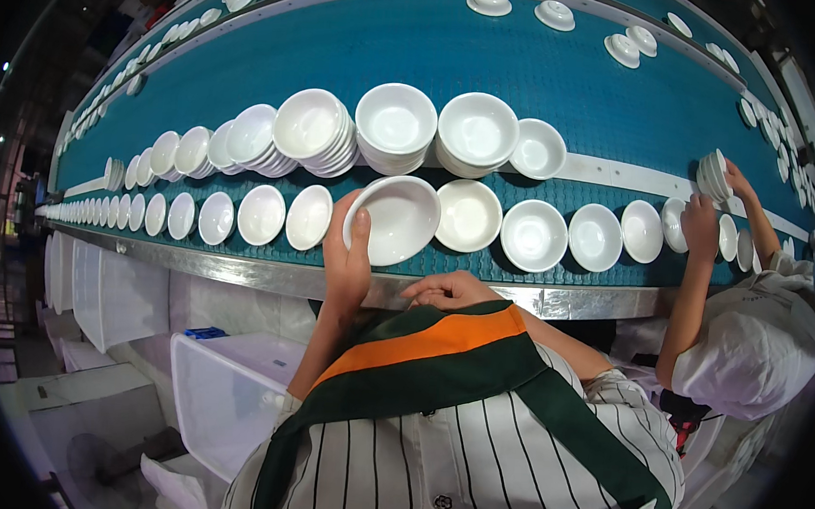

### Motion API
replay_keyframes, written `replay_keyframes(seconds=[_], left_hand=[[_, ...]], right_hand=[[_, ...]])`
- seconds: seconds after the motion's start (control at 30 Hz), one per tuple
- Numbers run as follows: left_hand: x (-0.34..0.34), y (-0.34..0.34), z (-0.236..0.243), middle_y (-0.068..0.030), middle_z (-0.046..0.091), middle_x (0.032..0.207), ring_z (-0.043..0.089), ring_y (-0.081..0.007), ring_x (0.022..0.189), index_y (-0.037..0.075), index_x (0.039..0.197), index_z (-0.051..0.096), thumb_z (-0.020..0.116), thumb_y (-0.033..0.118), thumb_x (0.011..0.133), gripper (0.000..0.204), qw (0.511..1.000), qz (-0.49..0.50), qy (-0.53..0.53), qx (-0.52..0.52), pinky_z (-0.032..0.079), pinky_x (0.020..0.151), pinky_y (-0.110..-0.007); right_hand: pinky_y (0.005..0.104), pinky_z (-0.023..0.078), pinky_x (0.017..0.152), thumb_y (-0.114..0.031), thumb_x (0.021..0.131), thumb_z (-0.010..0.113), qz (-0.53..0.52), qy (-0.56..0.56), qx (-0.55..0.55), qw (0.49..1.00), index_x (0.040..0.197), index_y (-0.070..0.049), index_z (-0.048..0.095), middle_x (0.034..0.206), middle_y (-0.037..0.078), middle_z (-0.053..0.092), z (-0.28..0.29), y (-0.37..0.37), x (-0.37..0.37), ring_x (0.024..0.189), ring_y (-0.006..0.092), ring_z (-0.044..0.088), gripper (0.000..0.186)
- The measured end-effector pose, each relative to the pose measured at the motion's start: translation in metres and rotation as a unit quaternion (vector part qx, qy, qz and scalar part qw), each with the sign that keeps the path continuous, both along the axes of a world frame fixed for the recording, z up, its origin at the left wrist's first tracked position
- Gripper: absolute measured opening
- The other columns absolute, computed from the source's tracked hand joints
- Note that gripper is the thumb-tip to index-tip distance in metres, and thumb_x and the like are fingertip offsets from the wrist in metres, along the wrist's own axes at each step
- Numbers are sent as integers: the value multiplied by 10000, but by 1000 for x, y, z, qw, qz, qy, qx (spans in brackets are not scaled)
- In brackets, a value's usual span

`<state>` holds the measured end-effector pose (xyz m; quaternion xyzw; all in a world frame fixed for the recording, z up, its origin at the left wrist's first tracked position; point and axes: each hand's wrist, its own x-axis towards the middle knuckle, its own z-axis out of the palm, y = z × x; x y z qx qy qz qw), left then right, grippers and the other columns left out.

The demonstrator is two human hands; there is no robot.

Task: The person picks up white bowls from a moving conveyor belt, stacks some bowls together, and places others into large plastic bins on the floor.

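Observation:
My left hand [349, 260] grips a white bowl [400, 221] by its left rim, thumb over the edge and fingers behind. The bowl is tilted, showing its bare inside. Close to my apron, by the metal edge of the belt, my right hand [461, 290] is loosely bent with its index finger stretched left and nothing visible in it. Single white bowls stand in the near row, among them a bowl [469, 216] just right of the held one. Behind them run stacks of bowls, including a tall stack [396, 119] straight ahead.
A blue-green conveyor belt [568, 78] carries the bowls, with a steel edge [573, 302] in front. At the right, a co-worker [747, 341] handles a small stack of bowls [714, 175]. Upturned bowls [556, 14] lie farther back. A clear plastic bin [221, 402] is below left.

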<state>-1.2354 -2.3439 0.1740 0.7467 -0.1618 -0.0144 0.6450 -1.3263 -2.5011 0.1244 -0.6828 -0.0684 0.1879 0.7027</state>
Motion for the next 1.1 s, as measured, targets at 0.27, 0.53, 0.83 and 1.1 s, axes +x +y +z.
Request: replay_keyframes(seconds=[0.27, 0.53, 0.83, 1.1], left_hand=[[-18, -7, -14, -148, 490, 1171, 472, -214, 1067, -19, 1266, 378, 357, 344, 963, 474, 989, 29, 83, -116, 362, 919, -313], [-26, -6, -13, -146, 485, 1146, 471, -217, 1062, -14, 1247, 381, 341, 270, 961, 405, 984, 28, 80, -154, 359, 919, -318], [-29, -7, -9, -142, 487, 1152, 477, -213, 1063, -16, 1249, 376, 331, 302, 963, 430, 995, 11, -34, -91, 368, 919, -322], [-33, -6, -11, -144, 472, 1167, 471, -218, 1075, -1, 1258, 370, 336, 275, 960, 408, 994, -7, -21, -109, 373, 920, -327]], right_hand=[[301, 488, 581, -189, 882, 529, -67, -162, -228, 958, 1398, -150, 227, 709, 126, 599, 40, 16, 7, 591, 234, 603, 599], [258, 471, 588, -111, 869, 546, -74, -124, -154, 977, 1318, -139, 388, 670, 69, 591, 37, 15, 0, 598, 151, 597, 477], [211, 450, 682, -81, 886, 519, -104, -28, 23, 994, 1334, -119, 395, 730, 29, 573, 45, 18, -6, 715, 75, 568, 467], [202, 436, 655, -100, 894, 503, -118, -15, 37, 992, 1344, -130, 380, 699, 18, 579, 48, 18, -10, 680, 72, 568, 468]])
